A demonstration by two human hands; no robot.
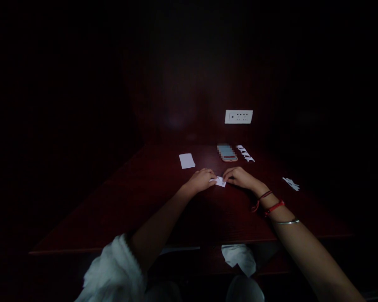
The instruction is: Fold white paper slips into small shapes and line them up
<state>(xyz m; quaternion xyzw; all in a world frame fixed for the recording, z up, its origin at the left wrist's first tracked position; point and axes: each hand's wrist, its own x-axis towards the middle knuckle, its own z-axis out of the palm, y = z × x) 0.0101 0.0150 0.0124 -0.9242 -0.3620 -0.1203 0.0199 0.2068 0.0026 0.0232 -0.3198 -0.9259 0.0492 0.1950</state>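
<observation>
Between my two hands a small folded piece of white paper [220, 182] lies on the dark red table [138, 201]. My left hand [202, 180] pinches its left end, with a ring showing on one finger. At the paper's right end, my right hand [239, 178] has thumb and fingertips closed on the edge. Fold lines show on the part of the paper left uncovered; both its ends are partly hidden under my fingers.
A stack of white paper sheets [187, 161] lies behind my left hand. Farther back are a phone [227, 153] and a row of folded paper pieces [245, 153]. Narrow paper strips [291, 183] rest at the right. A white socket panel [238, 117] is on the wall.
</observation>
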